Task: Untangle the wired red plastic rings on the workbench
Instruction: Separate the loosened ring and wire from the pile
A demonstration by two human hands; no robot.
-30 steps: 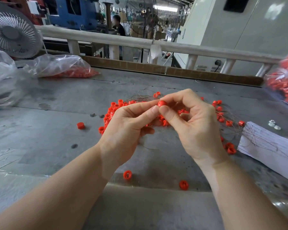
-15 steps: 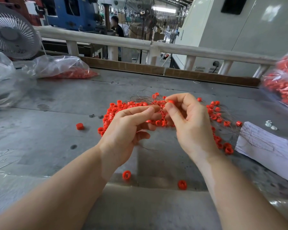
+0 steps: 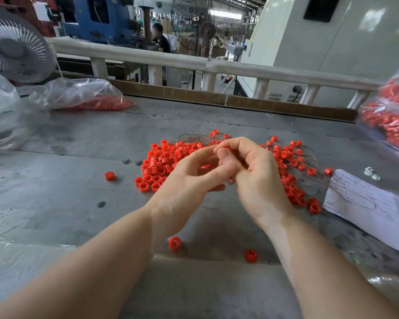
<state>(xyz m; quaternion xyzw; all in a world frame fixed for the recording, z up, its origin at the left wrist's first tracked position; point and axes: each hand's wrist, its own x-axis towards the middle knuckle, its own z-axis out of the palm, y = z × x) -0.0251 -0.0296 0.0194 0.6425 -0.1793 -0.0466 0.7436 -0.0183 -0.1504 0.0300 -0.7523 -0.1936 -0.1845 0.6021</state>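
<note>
A heap of small red plastic rings (image 3: 161,161) tangled with thin wires (image 3: 195,134) lies in the middle of the grey workbench (image 3: 78,139). More wired rings (image 3: 293,157) spread out to the right of my hands. My right hand (image 3: 255,178) pinches a red ring (image 3: 226,147) between thumb and forefinger, just above the heap. My left hand (image 3: 189,180) meets it from the left, fingers curled, and a red piece (image 3: 205,166) shows inside them. Whether the left fingers grip a ring or a wire is hidden.
Loose rings lie apart: one (image 3: 109,176) at the left, two near the front edge (image 3: 174,243) (image 3: 250,256). A paper sheet (image 3: 366,203) lies right. Plastic bags of red parts sit back left (image 3: 85,95) and far right (image 3: 392,116). A fan (image 3: 15,46) stands back left.
Both hands have dropped lower toward the heap and moved closer together. The ring in my right fingers went down with them.
</note>
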